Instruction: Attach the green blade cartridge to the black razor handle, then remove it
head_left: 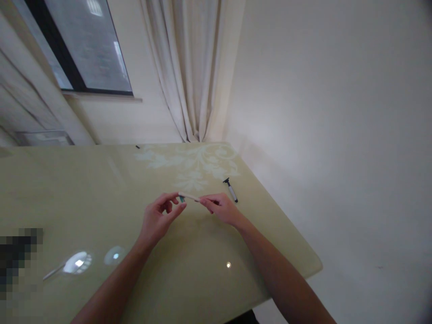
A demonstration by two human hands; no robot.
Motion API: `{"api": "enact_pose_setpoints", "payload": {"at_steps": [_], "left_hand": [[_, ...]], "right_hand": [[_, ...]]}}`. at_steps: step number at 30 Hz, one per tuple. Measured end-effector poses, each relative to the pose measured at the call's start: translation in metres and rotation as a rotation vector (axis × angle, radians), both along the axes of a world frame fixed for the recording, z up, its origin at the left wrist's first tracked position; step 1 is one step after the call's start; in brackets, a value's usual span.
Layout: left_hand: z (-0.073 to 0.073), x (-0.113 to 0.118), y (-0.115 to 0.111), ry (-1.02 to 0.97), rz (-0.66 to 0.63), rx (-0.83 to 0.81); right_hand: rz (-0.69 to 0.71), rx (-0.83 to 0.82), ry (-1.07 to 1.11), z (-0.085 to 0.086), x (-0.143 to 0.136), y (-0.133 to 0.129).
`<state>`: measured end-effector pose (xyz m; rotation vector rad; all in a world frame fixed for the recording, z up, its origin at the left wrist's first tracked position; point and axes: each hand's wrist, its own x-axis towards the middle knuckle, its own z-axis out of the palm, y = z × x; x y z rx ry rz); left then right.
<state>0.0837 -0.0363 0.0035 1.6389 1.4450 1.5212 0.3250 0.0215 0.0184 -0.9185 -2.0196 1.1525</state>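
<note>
Between my two hands, above the glossy table, is a thin pale stick-like object (189, 196) with a small teal part at its left end. My right hand (221, 207) pinches its right end. At the teal end, my left hand (164, 213) has its thumb below and its fingertips above, closed around that part. Some of the object is hidden by the fingers. A razor (231, 190) with a dark head and a grey handle lies on the table just beyond my right hand.
The pale green table (84, 189) has a white floral pattern near its far edge. A tiny dark item (137, 146) lies at that edge. A pixelated dark shape (16, 256) is at the left. Curtains, a window and a wall stand beyond.
</note>
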Motion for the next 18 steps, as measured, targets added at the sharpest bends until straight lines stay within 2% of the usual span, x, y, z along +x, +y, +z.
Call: {"api": "enact_pose_setpoints", "payload": {"at_steps": [3,8,12,18], "left_hand": [[0.0001,0.0001,-0.0001,-0.011,-0.011,-0.005],[0.0018,-0.0005,-0.0006,-0.043,-0.004,-0.032],[0.0029,0.0000,-0.0009,-0.049,-0.010,-0.029],[0.0023,-0.0008,-0.0004,-0.042,-0.004,-0.031]], "right_hand": [[-0.052,0.007,0.000,-0.0017,-0.0013,-0.0006],[-0.020,-0.030,0.021,-0.0010,-0.0017,-0.0008],[-0.084,-0.002,0.029,-0.0009,-0.0002,0.0014],[-0.029,-0.033,0.016,-0.0035,-0.0017,0.0009]]}}
